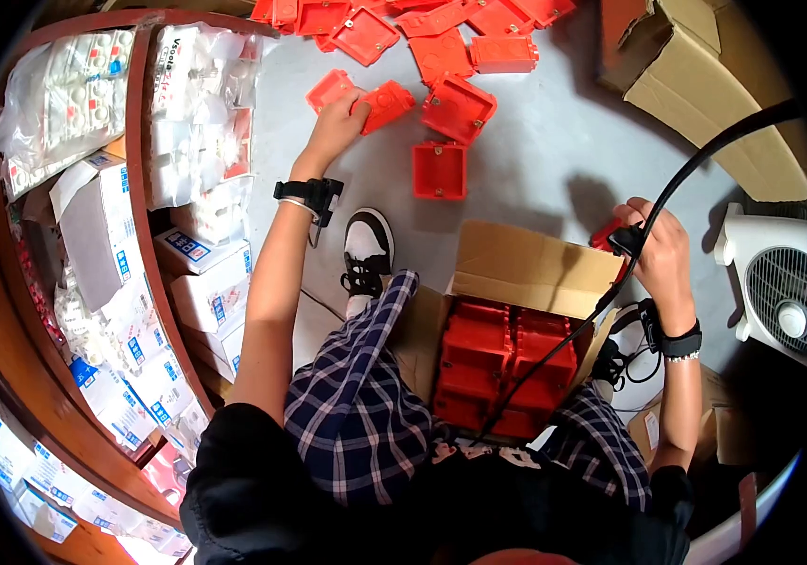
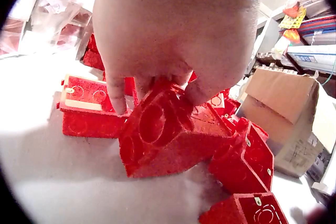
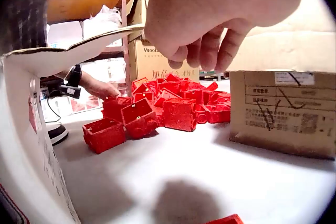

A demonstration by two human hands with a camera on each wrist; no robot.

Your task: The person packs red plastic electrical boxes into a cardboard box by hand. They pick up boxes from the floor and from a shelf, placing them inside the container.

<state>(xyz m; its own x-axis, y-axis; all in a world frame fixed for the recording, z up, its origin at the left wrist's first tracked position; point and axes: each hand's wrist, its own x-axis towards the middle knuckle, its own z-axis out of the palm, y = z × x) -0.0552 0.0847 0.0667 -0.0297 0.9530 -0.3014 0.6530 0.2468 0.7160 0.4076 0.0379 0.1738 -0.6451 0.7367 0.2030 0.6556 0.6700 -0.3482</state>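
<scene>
My left hand [image 1: 335,127] pinches a red box [image 1: 387,105] among others on the floor; in the left wrist view the fingers grip the top of this tilted red box [image 2: 168,148], with another red box [image 2: 92,121] beside it. The right hand [image 1: 662,259] hangs beside the cardboard carton's flap [image 1: 535,268], near a small red piece [image 1: 603,234]. In the right wrist view this right hand [image 3: 218,22] has loosely curled fingers and nothing visible in them. Red boxes [image 1: 479,353] fill the carton between the legs.
Loose red boxes [image 1: 441,56] lie at the top of the floor. Shelves with packets and cartons [image 1: 205,273] stand at the left. An open cardboard box [image 1: 705,85] and a white fan [image 1: 780,282] are at the right. A black cable [image 1: 695,165] crosses the head view.
</scene>
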